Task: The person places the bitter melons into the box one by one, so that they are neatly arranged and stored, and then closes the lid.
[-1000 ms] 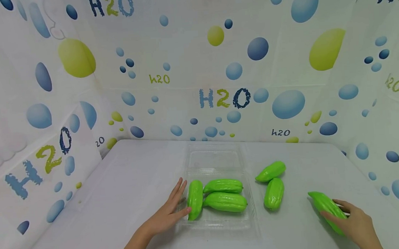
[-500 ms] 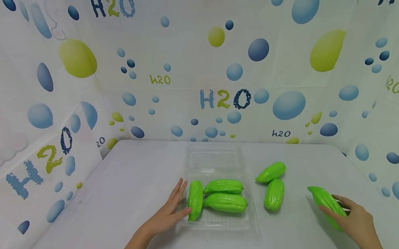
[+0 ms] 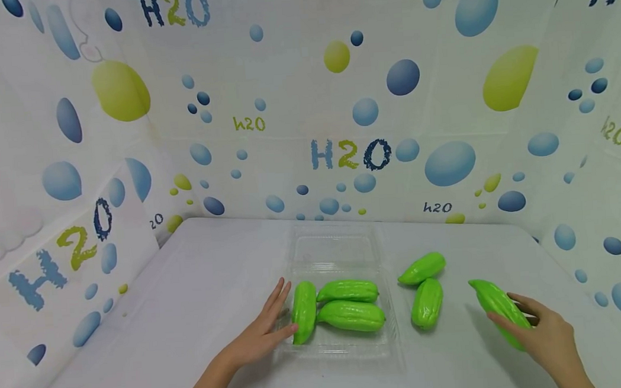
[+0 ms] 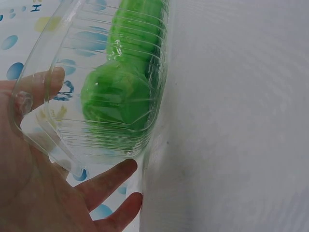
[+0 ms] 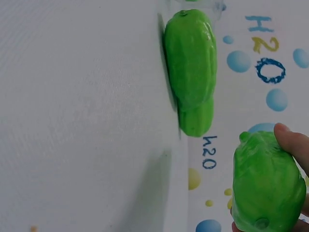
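My right hand [image 3: 550, 333] grips a shiny green gourd [image 3: 495, 302] with a pointed tip, thumb on one side and fingers on the other. The gourd is raised off the table, its shadow apart below it. In the right wrist view the held gourd [image 5: 268, 186] shows its blunt end. My left hand [image 3: 257, 336] rests against the left side of a clear plastic box [image 3: 341, 349], fingers spread and straight. Three gourds lie in the box: one upright-lying gourd [image 3: 304, 312] at the left, two crosswise beside it. The left wrist view shows the box wall [image 4: 159, 92] beside the hand.
Two more green gourds, a far one [image 3: 422, 268] and a nearer one [image 3: 427, 304], lie touching on the table between the box and my right hand. The box's clear lid [image 3: 335, 249] lies folded back. A patterned curtain [image 3: 281, 71] hangs behind the white table [image 3: 203, 266].
My right hand has lifted the gourd off the table and shifted it slightly left and away from me. The left hand and the box have stayed in place.
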